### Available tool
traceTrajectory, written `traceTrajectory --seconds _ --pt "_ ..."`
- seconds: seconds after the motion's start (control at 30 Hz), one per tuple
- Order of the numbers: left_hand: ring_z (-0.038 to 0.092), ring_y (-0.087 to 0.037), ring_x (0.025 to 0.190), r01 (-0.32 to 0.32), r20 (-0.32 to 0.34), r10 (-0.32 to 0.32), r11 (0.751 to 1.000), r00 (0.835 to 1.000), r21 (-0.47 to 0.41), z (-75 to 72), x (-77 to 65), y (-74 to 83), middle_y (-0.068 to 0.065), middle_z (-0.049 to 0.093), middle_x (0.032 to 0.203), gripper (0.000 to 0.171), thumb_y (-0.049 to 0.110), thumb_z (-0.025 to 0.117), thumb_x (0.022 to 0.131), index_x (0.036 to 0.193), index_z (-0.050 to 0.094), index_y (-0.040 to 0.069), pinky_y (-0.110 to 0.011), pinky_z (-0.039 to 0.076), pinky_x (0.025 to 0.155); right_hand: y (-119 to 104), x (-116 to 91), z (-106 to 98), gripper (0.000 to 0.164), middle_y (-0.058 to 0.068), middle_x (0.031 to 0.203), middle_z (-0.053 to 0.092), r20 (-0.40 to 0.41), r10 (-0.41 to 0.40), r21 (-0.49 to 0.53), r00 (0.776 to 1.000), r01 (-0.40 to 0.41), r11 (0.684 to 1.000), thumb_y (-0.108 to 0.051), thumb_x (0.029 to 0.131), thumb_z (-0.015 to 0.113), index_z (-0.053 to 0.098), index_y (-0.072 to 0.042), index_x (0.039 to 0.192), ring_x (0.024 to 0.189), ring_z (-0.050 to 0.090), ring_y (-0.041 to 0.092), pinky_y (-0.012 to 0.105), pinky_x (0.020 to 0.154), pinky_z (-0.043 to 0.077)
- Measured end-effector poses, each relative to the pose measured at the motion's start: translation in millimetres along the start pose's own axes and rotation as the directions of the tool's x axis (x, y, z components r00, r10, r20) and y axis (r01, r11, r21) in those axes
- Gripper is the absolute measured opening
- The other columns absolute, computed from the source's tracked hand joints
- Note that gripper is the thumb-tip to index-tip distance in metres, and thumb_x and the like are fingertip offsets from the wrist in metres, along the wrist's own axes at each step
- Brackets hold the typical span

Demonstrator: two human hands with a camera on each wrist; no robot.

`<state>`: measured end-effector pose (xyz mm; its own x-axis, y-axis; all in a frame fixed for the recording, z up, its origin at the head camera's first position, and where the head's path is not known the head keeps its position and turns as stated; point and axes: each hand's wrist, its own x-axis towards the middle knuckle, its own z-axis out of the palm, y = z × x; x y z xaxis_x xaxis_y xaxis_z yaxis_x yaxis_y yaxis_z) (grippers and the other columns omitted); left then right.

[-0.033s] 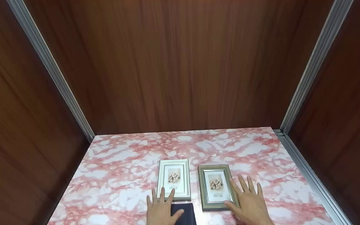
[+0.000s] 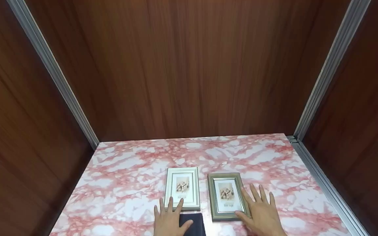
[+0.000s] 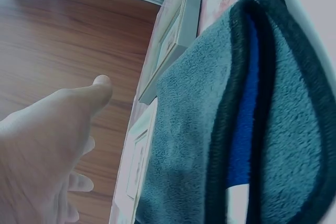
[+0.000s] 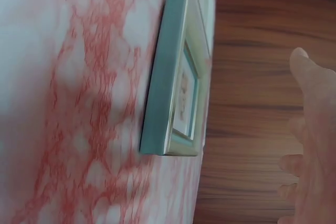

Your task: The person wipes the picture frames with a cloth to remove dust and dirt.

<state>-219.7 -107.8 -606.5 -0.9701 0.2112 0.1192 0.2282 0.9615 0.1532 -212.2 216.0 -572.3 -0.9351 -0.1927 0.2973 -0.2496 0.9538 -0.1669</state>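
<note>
On the marbled table lie two photo frames, a white one (image 2: pixel 183 185) on the left and an olive-gold one (image 2: pixel 226 193) on the right, each with a small picture inside. My left hand (image 2: pixel 168 221) is spread out at the near edge of the white frame, held above a folded cloth (image 3: pixel 194 103). That cloth is blue-grey with dark edging in the left wrist view and looks dark navy in the head view. My right hand (image 2: pixel 262 213), fingers straight and apart, overlaps the gold frame's right edge from above. The right wrist view shows a gap between hand and frame.
A red-and-white marbled table (image 2: pixel 126 170) spreads around the frames. Brown wood-grain panels (image 2: pixel 189 72) enclose it at the back and both sides. Metal rails (image 2: pixel 330 65) run up the corners, and another metal rail (image 2: pixel 326 186) follows the right table edge.
</note>
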Motion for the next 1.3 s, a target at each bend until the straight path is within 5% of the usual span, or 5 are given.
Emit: traceTrajectory --seconds 0.3,0.5,0.63,0.9,1.3 --pt "0.045 -0.036 0.107 -0.081 -0.109 0.069 0.991 0.992 -0.109 3.1 -8.2 2.4 -0.012 0.052 0.117 0.055 0.055 0.047 0.082 0.122 0.052 0.017 -0.054 0.037 0.077 -32 -14 0 0.071 0.009 0.134 0.038 -0.049 -0.125 0.104 0.991 0.129 0.986 -0.064 0.076 0.048 0.037 -0.026 0.135 0.122 0.030 0.034 0.055 0.095 0.018" --pt "0.058 -0.024 0.077 -0.173 -0.367 0.119 0.978 0.923 -0.118 4.4 -8.3 -3.1 -0.003 0.063 0.088 0.024 0.032 0.061 0.080 0.096 0.065 0.015 -0.042 0.043 0.061 -76 -23 18 0.057 0.005 0.124 0.048 -0.017 -0.332 0.151 0.943 0.331 0.932 -0.053 0.077 0.056 0.052 -0.018 0.121 0.115 0.040 0.029 0.050 0.095 0.026" --pt "0.060 -0.021 0.067 -0.172 -0.394 0.098 0.973 0.914 -0.156 6.9 -15.7 -7.3 0.001 0.064 0.078 0.015 0.027 0.063 0.078 0.085 0.067 0.015 -0.038 0.045 0.056 -113 -37 39 0.057 0.007 0.121 0.050 0.027 -0.490 0.184 0.872 0.477 0.859 -0.053 0.072 0.062 0.056 -0.016 0.116 0.112 0.043 0.030 0.048 0.093 0.030" --pt "0.061 -0.015 0.070 -0.124 -0.321 0.044 0.965 0.946 -0.233 3.0 -17.8 -9.9 0.004 0.064 0.080 0.012 0.027 0.061 0.080 0.084 0.067 0.017 -0.034 0.047 0.059 -172 -40 78 0.065 0.003 0.124 0.046 0.156 -0.723 0.115 0.673 0.715 0.690 -0.060 0.071 0.058 0.047 -0.025 0.125 0.111 0.044 0.025 0.043 0.083 0.040" --pt "0.057 -0.009 0.071 -0.134 -0.171 0.076 0.924 0.982 -0.359 -2.0 -16.4 -9.8 0.010 0.061 0.079 0.011 0.028 0.059 0.083 0.086 0.067 0.020 -0.033 0.046 0.061 -184 -39 98 0.017 -0.003 0.079 0.050 -0.006 -0.654 -0.072 0.757 0.652 0.755 -0.030 0.075 0.063 0.055 -0.021 0.086 0.066 0.047 0.016 0.027 0.046 0.036"
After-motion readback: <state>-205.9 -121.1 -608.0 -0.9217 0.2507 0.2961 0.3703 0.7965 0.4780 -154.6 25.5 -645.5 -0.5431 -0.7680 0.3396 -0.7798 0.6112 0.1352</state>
